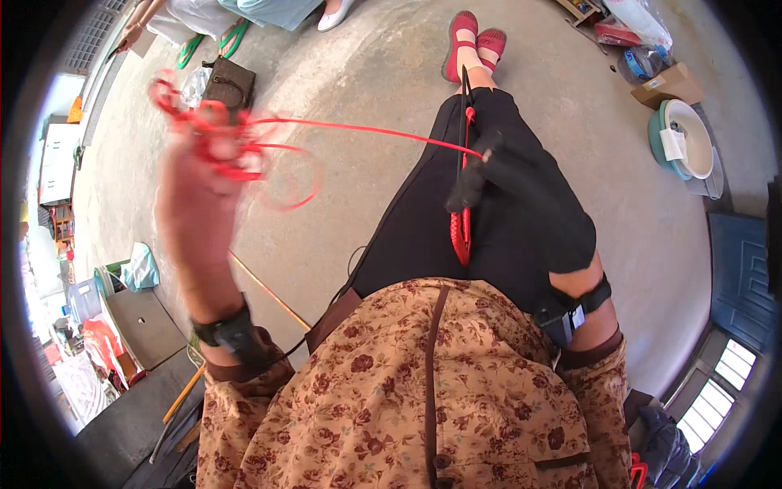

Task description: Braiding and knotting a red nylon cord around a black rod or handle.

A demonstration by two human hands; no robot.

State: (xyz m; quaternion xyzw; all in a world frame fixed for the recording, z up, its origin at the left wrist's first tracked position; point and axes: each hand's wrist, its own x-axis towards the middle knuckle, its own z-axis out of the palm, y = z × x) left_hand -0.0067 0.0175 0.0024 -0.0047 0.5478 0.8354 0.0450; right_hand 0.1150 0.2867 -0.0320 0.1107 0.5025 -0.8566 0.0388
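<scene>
My left hand (pixel 199 163), bare and smeared by motion, is raised at the left with a loose bundle of red cord (pixel 232 151) in its grip. One strand runs taut to the right, and a loop hangs below the bundle. Over my lap, my right hand (pixel 525 191) wears a black glove and pinches the strand's far end at its fingertips. Beside those fingertips a narrow red woven piece (pixel 462 240) lies between my thighs, partly hidden by the glove. Thin black cords (pixel 464 90) stretch from it toward my feet.
Other people's feet in green slippers (pixel 234 38) and a white shoe (pixel 335 15) are at the far left, near a brown bag (pixel 230 83). Basins (pixel 692 138) and a cardboard box (pixel 669 85) stand at right. A thin stick (pixel 269 289) lies left of my lap.
</scene>
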